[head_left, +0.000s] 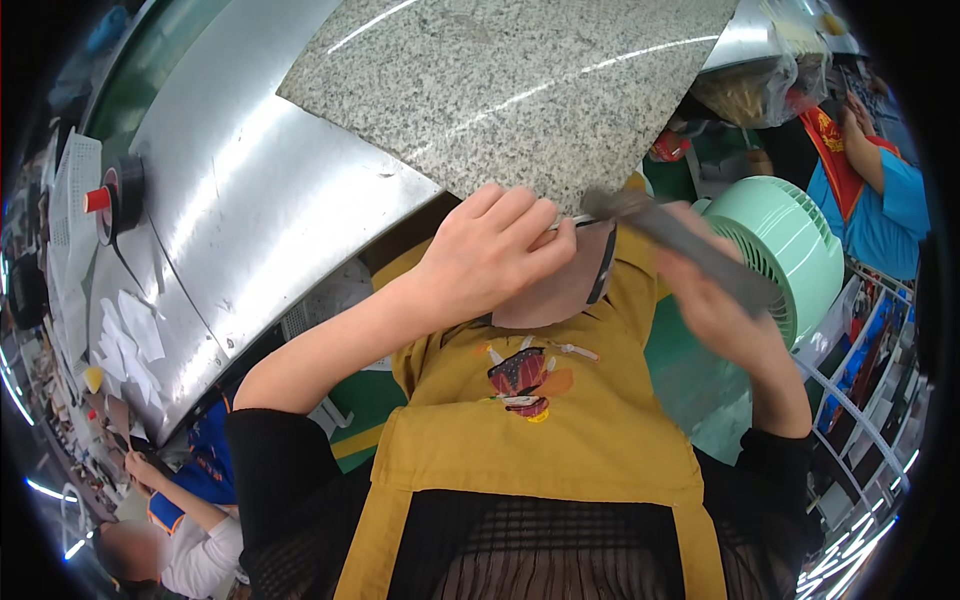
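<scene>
My left hand (490, 255) is raised in front of my chest, its fingers curled and pinching a thin pale piece at the near end of a long dark grey strip (690, 245). My right hand (725, 315) is raised too, blurred, and grips the far part of that strip, which slants down to the right. A short black strap (604, 272) hangs below the left fingertips. Beneath both hands are my yellow apron (540, 430) with a small picture on it and my black sleeves.
A speckled granite slab (520, 80) and a stainless steel surface (250, 210) fill the top. A black tape roll with a red core (115, 195) lies left. A mint green fan (795, 250) stands right, beside a white wire rack (860, 400). Other people sit top right (875, 195) and bottom left (180, 545).
</scene>
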